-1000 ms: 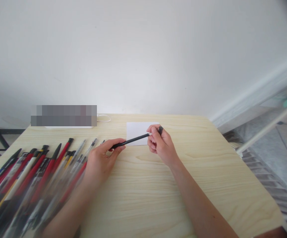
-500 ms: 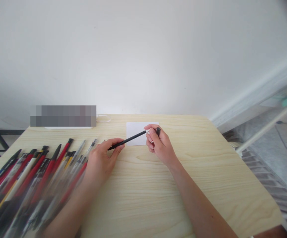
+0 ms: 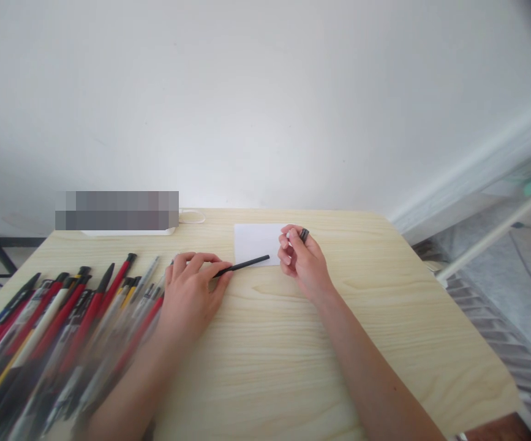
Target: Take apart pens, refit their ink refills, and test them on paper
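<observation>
Pale wood-grain table (image 3: 265, 367), white wall (image 3: 265, 110), black pen (image 3: 249, 264)

Table (image 3: 265, 361): pale wood-grain top; white paper (image 3: 253, 242) flat near rear edge; assorted pens (image 3: 45, 318) side by side at left; pixelated object (image 3: 117, 213), white-based, rear left; white cord (image 3: 194, 211) looped just beside it.
</observation>
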A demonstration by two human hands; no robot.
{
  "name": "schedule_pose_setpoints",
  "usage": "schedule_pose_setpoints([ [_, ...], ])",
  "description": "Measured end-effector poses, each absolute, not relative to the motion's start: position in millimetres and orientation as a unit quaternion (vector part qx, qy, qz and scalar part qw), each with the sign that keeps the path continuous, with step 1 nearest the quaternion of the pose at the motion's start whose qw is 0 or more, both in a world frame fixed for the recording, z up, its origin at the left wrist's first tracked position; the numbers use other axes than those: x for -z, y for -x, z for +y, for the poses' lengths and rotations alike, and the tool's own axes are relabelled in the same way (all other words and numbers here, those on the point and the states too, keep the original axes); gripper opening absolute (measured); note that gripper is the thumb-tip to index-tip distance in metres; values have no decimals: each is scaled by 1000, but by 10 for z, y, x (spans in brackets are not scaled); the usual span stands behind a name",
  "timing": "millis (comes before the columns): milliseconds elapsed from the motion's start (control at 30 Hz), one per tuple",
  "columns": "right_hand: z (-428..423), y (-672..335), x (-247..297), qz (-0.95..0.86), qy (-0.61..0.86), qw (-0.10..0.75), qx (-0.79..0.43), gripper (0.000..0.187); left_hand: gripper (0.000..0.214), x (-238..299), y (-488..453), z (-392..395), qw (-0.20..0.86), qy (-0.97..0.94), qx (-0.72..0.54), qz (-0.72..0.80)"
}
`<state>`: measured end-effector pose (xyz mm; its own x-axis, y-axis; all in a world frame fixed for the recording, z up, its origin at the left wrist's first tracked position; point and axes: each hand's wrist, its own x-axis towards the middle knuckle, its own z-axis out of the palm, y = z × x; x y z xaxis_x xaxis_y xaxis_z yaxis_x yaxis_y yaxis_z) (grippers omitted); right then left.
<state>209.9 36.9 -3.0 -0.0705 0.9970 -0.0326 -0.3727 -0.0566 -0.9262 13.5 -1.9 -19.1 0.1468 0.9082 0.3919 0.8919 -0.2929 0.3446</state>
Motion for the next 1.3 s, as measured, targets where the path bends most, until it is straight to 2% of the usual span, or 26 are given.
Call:
schedule_pose_setpoints([
  [167,340,-2095,37,-416,393,520,-634,18,22,166,-163,-36,-4,-759,-244,603],
  [367,270,-2073,-8,-431,374,424,-704,20,30,130,-194,-66,-9,-765,-240,598],
  [467,220,-2029,-41,-445,357,360,-738,21,28,106,-212,-66,-7,-771,-292,566],
  [633,154,-1964,-54,-469,332,275,-771,20,20,60,-233,-43,64,-780,-397,480],
  [767,137,-1946,-40,-481,327,263,-770,19,15,43,-235,-37,82,-777,-420,461],
  [1000,137,-1931,1,-492,327,281,-756,20,19,55,-235,-49,151,-772,-435,438],
  [1300,128,-1902,20,-516,337,277,-737,20,13,17,-242,-78,245,-717,-391,522],
])
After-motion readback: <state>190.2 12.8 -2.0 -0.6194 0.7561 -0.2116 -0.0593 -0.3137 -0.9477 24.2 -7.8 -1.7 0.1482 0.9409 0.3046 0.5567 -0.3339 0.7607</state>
